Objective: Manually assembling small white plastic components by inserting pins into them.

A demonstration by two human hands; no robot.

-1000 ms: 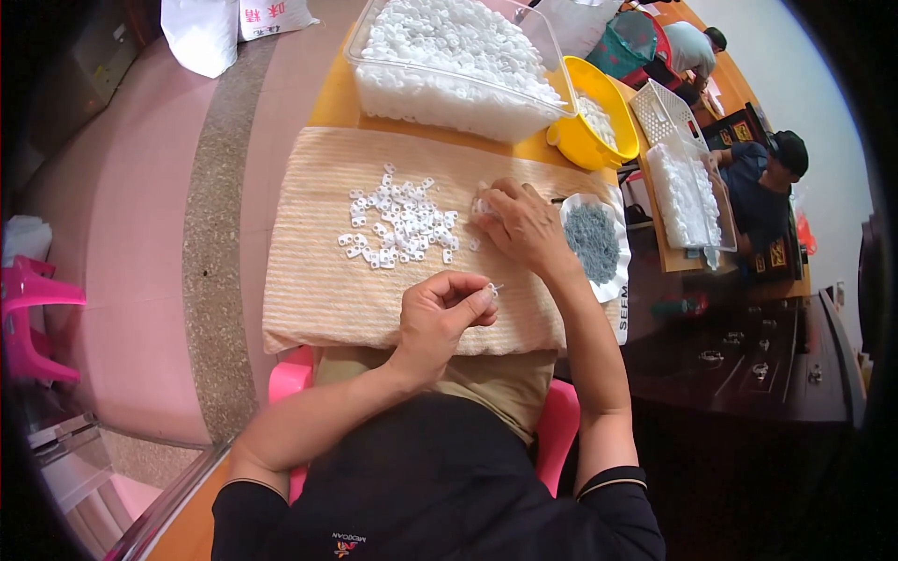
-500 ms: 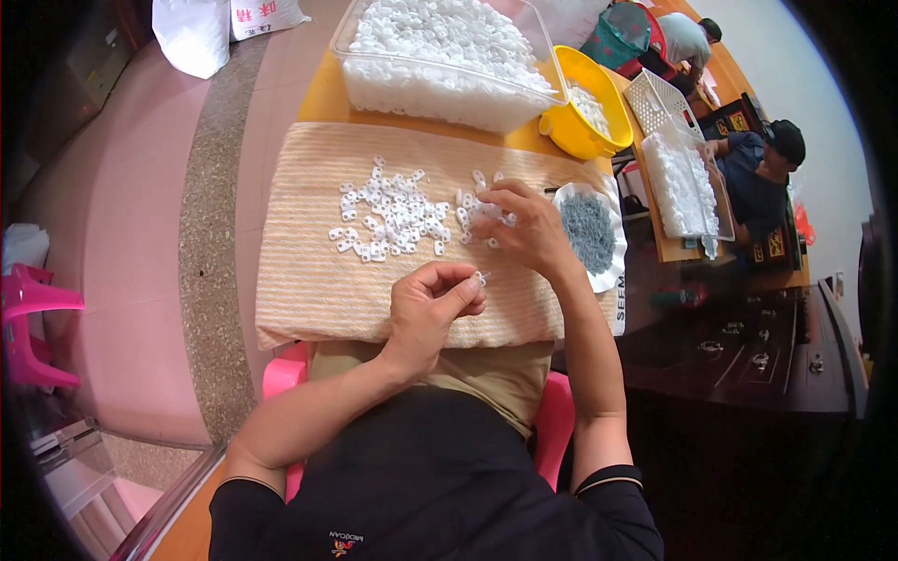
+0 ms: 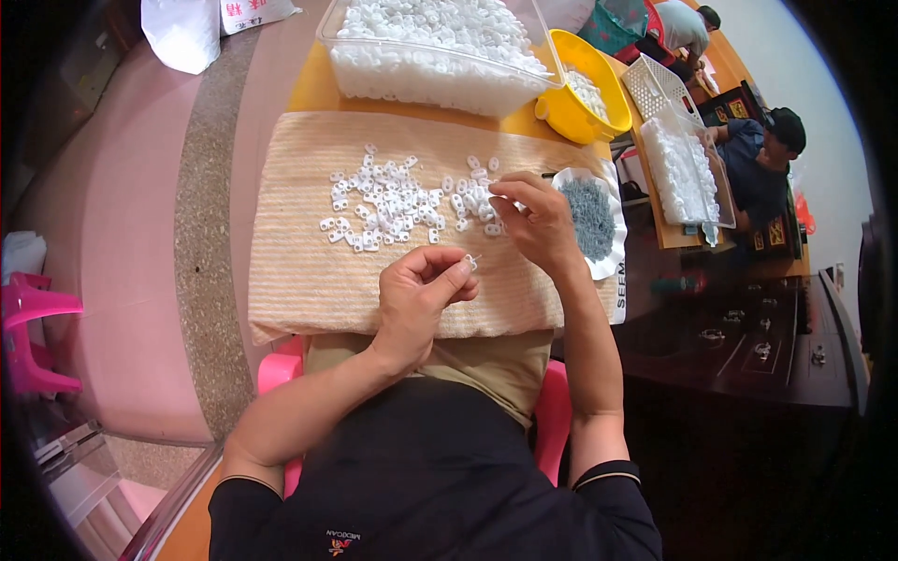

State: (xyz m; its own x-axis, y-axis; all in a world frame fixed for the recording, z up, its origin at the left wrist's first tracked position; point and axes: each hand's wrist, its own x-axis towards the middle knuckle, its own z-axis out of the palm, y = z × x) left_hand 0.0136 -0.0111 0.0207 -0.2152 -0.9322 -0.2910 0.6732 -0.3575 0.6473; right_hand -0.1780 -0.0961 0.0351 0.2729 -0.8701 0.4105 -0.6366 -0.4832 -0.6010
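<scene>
My left hand (image 3: 412, 294) is closed over the near part of the striped cloth, pinching a small white plastic piece (image 3: 470, 263) between thumb and forefinger. A thin wire-like bit sticks out of that piece; its exact form is too small to make out. My right hand (image 3: 541, 222) hovers over the smaller group of white oval pieces (image 3: 460, 202), thumb and forefinger drawn together on what looks like one small white piece at their tips. Left of it lies a larger heap of white two-holed plastic pieces (image 3: 383, 201).
A white scalloped dish (image 3: 606, 266) of small grey metal parts lies beside my right wrist. Beyond the striped cloth (image 3: 309, 280) stand a clear bin (image 3: 421, 79) full of white pieces and a yellow basin (image 3: 578, 123). Another person (image 3: 760, 173) sits at a table on the right.
My right hand has drawn its fingertips together and lifted slightly from among the oval pieces. My left hand keeps its pinch. The whole view has shifted a little.
</scene>
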